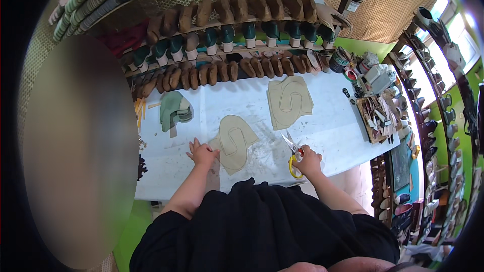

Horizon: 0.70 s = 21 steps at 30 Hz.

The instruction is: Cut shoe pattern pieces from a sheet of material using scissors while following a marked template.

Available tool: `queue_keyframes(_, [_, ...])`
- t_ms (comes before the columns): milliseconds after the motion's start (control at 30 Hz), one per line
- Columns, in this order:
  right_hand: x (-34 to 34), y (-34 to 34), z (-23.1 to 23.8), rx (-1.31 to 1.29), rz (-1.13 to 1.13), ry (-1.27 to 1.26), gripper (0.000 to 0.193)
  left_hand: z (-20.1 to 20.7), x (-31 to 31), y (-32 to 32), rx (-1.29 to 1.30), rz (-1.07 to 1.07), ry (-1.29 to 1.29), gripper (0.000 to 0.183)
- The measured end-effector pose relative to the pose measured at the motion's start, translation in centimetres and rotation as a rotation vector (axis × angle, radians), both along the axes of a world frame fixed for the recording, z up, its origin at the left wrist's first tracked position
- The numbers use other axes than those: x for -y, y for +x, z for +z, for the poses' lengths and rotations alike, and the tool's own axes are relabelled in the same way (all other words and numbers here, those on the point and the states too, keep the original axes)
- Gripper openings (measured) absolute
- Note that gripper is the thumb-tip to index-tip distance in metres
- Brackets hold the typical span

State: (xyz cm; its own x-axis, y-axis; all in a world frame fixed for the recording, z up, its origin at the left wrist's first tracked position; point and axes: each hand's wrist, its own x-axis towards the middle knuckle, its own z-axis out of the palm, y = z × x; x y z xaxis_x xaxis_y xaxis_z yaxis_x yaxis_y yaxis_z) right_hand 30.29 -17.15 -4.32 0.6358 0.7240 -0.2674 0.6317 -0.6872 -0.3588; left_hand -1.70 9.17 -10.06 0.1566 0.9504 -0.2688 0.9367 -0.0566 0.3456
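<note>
My right hand [309,162] is closed around the handles of a pair of scissors [292,165] with yellow and red grips. Its blades are slightly parted and point away from me over the white table. My left hand [203,154] rests with fingers spread at the left edge of a beige sheet piece [233,160], which has a curved outline and a marked shape on it. Whether the fingers touch its edge I cannot tell. Farther back to the right lies a stack of similar beige pieces [279,106], with a curved piece on top.
Green cut pieces [174,110] lie at the far left of the white table [333,106]. On the right stands a wooden tray of tools [374,121], behind it cans [341,59] and bags. Shelves of shoe lasts [227,10] line the back; a blurred brown shape [75,146] blocks the left.
</note>
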Motion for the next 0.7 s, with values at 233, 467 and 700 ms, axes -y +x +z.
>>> queue_keyframes(233, [0.1, -0.4, -1.0, 0.063, 0.022, 0.081, 0.073, -1.2, 0.6, -0.9, 0.103, 0.017, 0.142, 0.018])
queue_keyframes(467, [-0.2, -0.6, -1.3, 0.057, 0.057, 0.071, 0.072, 0.8, -4.9, -4.5, -0.247, -0.208, 0.315, 0.015])
queue_keyframes(700, [-2.4, -1.6, 0.3, -0.080, 0.082, -0.017, 0.072, 0.2, -2.7, -4.8, -0.119, -0.314, 0.393, 0.063])
